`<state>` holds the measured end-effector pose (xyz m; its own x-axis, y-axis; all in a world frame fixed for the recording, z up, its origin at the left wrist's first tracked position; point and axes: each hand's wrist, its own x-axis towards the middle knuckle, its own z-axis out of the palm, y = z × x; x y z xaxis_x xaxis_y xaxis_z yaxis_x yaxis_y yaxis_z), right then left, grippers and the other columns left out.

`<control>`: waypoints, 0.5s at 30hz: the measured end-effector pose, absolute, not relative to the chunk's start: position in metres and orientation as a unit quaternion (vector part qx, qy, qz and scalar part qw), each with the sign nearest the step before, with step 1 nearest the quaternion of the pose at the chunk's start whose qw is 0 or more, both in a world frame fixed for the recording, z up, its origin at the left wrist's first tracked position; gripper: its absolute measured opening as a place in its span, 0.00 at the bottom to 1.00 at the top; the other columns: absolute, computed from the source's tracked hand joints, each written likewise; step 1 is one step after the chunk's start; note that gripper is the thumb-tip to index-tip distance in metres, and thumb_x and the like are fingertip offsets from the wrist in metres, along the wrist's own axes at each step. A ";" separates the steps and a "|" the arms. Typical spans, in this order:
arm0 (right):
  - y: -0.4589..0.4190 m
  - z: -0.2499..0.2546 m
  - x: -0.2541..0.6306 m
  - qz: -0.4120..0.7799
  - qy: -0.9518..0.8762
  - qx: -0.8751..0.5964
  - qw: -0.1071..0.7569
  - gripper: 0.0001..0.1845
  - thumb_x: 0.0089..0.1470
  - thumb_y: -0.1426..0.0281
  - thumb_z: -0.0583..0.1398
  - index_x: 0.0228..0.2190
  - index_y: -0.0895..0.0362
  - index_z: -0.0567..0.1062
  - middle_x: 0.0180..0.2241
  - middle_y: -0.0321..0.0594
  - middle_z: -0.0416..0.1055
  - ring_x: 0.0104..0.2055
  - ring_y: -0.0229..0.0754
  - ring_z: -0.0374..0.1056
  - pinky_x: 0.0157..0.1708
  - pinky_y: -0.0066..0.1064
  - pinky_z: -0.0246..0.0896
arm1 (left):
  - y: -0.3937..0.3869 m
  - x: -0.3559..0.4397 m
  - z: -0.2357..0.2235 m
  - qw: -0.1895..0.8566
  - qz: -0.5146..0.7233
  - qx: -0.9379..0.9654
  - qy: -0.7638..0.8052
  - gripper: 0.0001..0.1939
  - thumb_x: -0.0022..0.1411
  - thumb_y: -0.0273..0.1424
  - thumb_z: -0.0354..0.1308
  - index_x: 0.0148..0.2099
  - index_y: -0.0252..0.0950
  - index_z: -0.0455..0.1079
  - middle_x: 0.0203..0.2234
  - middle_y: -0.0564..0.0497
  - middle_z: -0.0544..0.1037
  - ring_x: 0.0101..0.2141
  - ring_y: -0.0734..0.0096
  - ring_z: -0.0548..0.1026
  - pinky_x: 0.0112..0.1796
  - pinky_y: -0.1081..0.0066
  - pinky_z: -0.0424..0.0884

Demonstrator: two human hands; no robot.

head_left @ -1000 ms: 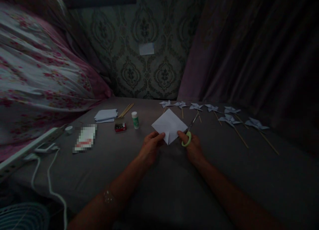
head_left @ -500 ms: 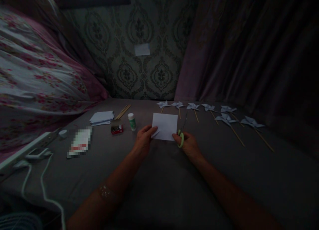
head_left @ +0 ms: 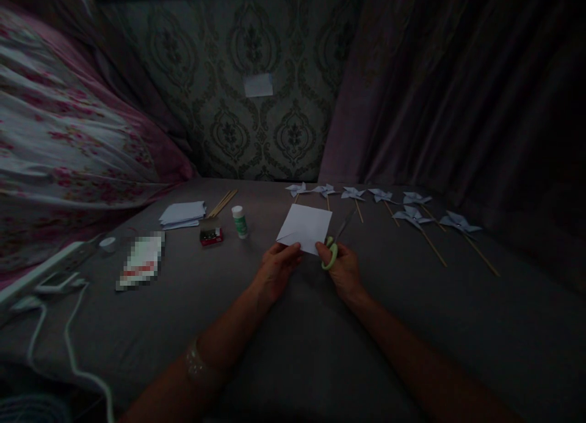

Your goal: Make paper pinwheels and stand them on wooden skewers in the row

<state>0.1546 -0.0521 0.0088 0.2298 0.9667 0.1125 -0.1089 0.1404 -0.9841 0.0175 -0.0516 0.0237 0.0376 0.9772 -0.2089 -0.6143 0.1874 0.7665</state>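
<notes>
A white square sheet of paper [head_left: 306,224] is held up over the table, turned slightly, with a slit or fold near its lower left. My left hand [head_left: 280,265] pinches its lower left edge between thumb and fingers. At the lower right corner, the thumb of my right hand [head_left: 343,269] presses on the sheet. That same hand also holds scissors [head_left: 330,257] with light green handles, their blades pointing up and away beside the paper. Most fingers of the right hand are hidden behind the handles.
Several paper pinwheels [head_left: 414,216] on sticks lie at the back right. To the left are a glue stick [head_left: 239,222], a small red box [head_left: 211,236], wooden sticks [head_left: 223,203], a paper stack [head_left: 183,214], a blurred packet [head_left: 141,260] and a power strip [head_left: 59,270] with cables.
The paper has turned clockwise in my hands. My left hand has shifted right and down along its lower edge, closer to my right hand. The view has moved slightly.
</notes>
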 end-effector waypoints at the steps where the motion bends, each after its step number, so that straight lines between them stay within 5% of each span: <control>1: -0.053 0.010 0.154 0.433 -0.444 -0.489 0.613 0.20 0.35 0.55 0.66 0.19 0.57 0.68 0.18 0.28 0.56 0.21 0.32 0.50 0.22 0.26 0.47 | -0.053 0.019 0.023 0.668 0.584 0.263 0.380 0.15 0.37 0.27 0.73 0.30 0.32 0.73 0.26 0.51 0.77 0.28 0.73 0.74 0.31 0.74 0.68; 15: -0.057 0.016 0.148 0.425 -0.481 -0.522 0.562 0.23 0.35 0.50 0.64 0.21 0.57 0.70 0.19 0.33 0.63 0.23 0.34 0.55 0.22 0.26 0.51 | -0.052 0.015 0.024 0.580 0.617 0.325 0.420 0.15 0.37 0.32 0.72 0.29 0.34 0.73 0.23 0.53 0.74 0.26 0.74 0.71 0.28 0.75 0.64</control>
